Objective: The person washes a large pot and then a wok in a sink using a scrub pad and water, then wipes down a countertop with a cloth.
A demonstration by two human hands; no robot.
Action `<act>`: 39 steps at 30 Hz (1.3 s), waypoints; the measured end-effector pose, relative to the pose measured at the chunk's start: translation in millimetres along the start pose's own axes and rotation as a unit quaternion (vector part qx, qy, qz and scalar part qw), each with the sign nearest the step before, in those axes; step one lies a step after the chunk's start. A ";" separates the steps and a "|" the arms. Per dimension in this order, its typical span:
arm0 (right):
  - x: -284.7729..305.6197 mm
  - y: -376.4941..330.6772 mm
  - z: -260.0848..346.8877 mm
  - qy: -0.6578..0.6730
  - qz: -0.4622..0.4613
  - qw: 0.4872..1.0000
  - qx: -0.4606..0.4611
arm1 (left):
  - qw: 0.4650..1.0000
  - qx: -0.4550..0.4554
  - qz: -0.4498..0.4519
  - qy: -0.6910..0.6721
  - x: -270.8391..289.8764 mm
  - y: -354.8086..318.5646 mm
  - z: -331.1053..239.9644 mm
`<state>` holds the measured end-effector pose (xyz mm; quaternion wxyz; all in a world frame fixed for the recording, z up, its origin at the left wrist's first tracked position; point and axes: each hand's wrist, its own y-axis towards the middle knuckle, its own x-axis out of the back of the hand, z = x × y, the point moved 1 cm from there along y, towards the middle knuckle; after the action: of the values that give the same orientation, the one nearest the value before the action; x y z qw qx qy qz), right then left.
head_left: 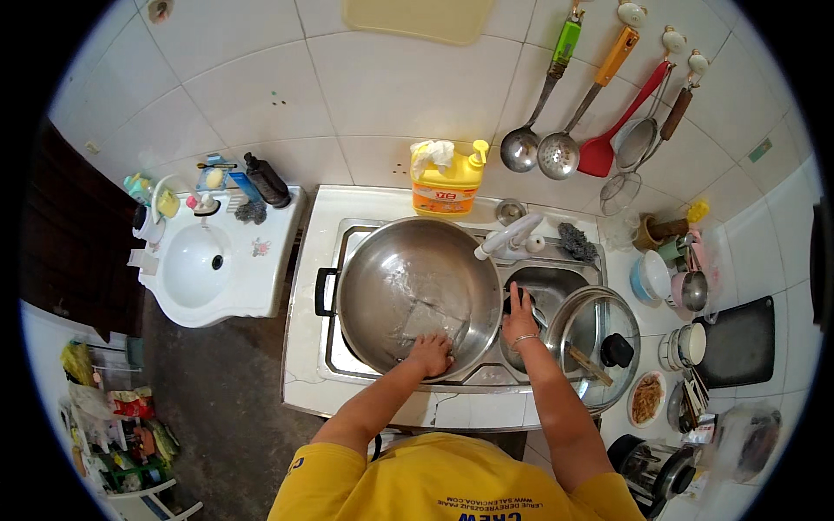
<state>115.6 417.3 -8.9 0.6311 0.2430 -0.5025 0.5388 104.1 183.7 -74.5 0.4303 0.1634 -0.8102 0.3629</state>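
Note:
A big, round, two-handled steel wok (391,260) sits over the left part of the sink, wet and shiny inside. My left hand (430,354) is down in it, against the near inner wall, fingers bent and pressed together; what lies under them is hidden. Beside it on the wok's bottom is a greyish square patch, either a reflection or something thin under water. At the wok's right side, my right hand (519,321) is closed round its black side handle (520,293). The matching left handle (324,292) is free.
Right of the wok are the sink basin (547,282), a white faucet (512,236) and a glass lid (624,317) with a black knob. A yellow pump bottle (447,184) stands behind. Ladles (521,149) hang on the wall; bowls (650,276) and a food plate (647,399) sit right.

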 end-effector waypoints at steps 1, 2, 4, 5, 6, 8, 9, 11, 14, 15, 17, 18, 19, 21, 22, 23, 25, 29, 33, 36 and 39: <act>2.7 -1.4 1.7 0.000 0.019 1.000 -0.013 | 1.000 0.007 -0.019 0.021 3.3 -0.3 -3.3; 6.4 -4.2 3.2 -0.001 0.038 0.999 -0.026 | 0.998 0.048 0.025 -0.009 13.0 7.0 2.7; 10.7 -3.4 6.1 0.002 0.057 0.998 -0.036 | 0.995 0.072 -0.019 0.067 33.5 19.5 23.8; 12.8 -2.9 6.8 -0.005 0.057 0.998 -0.033 | 0.990 0.085 -0.041 0.104 43.8 23.3 35.5; 16.8 -5.2 9.3 -0.013 0.059 0.998 -0.031 | 0.983 0.097 -0.054 0.146 54.5 22.9 48.2; 18.9 -6.7 6.6 -0.020 0.064 0.997 -0.034 | 0.972 0.126 -0.081 0.179 88.0 11.8 59.9; 21.7 -5.9 10.2 -0.014 0.063 0.997 -0.030 | 0.973 0.140 -0.099 0.155 82.5 10.1 74.7; 23.4 -10.6 17.7 0.004 0.067 0.997 -0.026 | 0.972 0.167 -0.126 0.109 61.1 10.0 104.2; 26.3 -9.9 25.6 0.010 0.080 0.995 -0.056 | 0.983 0.162 -0.038 0.078 49.0 -15.6 85.1; 27.2 -11.1 27.4 0.012 0.087 0.994 -0.066 | 0.985 0.154 -0.017 0.077 35.6 -20.9 79.1; 24.0 -11.6 24.2 -0.014 0.077 0.995 -0.061 | 0.988 0.069 0.066 0.124 33.2 -26.6 49.7; 22.2 -11.6 22.9 -0.029 0.073 0.995 -0.061 | 0.988 0.029 0.069 0.136 25.3 -23.2 40.3; 21.7 -10.0 23.1 -0.046 0.069 0.995 -0.059 | 0.987 -0.009 0.069 0.145 17.2 -18.3 32.6; 22.0 -7.0 20.6 -0.038 0.088 0.993 -0.064 | 0.982 -0.051 0.052 0.173 19.4 -5.7 23.5; 23.1 -5.3 18.6 -0.037 0.095 0.992 -0.068 | 0.980 -0.055 0.031 0.190 30.5 2.3 18.0; 22.4 -5.3 17.0 -0.043 0.101 0.992 -0.066 | 0.977 -0.060 0.010 0.206 40.5 10.1 16.5; 26.1 -6.2 17.4 -0.059 0.115 0.990 -0.061 | 0.982 0.012 -0.055 0.179 55.5 34.3 34.3; 25.7 -8.7 16.2 -0.073 0.096 0.991 -0.056 | 0.966 0.129 -0.140 0.173 99.4 40.4 75.9; 18.8 -9.9 16.2 -0.055 0.083 0.993 -0.063 | 0.962 0.145 -0.127 0.193 95.8 11.8 110.9; 24.7 -11.2 26.6 0.016 0.095 0.992 -0.076 | 0.968 0.179 -0.056 0.166 76.0 -10.0 115.9; 22.1 -9.7 20.2 0.000 0.081 0.994 -0.078 | 0.974 0.214 0.021 0.070 49.4 -21.3 99.8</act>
<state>115.2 406.9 20.7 0.6022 0.1512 -0.5609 0.5476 30.2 98.8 -61.2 0.4333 0.2091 -0.6851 0.5470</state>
